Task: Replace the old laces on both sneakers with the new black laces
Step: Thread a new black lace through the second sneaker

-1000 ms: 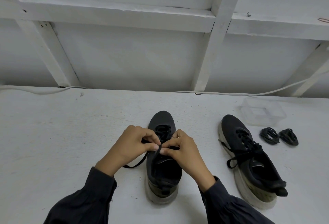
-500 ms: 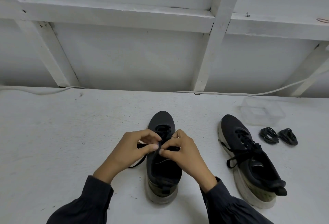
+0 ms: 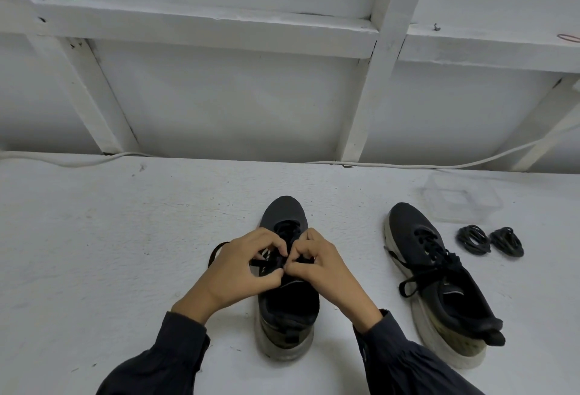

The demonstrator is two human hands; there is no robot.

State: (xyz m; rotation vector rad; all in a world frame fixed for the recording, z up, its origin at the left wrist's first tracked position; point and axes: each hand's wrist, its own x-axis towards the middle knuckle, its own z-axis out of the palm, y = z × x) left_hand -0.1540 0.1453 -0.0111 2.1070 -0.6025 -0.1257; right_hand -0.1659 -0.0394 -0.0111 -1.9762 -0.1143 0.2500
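Observation:
A black sneaker (image 3: 287, 300) with a white sole stands in the middle of the white table, toe pointing away. My left hand (image 3: 238, 272) and my right hand (image 3: 320, 266) meet over its eyelets, and both pinch its black lace (image 3: 216, 251), which loops out to the left of the shoe. A second black sneaker (image 3: 439, 281) lies to the right, its lace tied in a loose bow. Two coiled bundles of black laces (image 3: 489, 240) lie to the right of that shoe.
A clear plastic box (image 3: 459, 198) sits at the back right, behind the coiled laces. A white cable (image 3: 408, 164) runs along the table's far edge under a white wooden frame. Bare table surface (image 3: 94, 253) spreads to the left.
My hands have moved slightly toward the shoe's toe and closer together. The lace loop at the left has lifted and drawn up beside the left hand.

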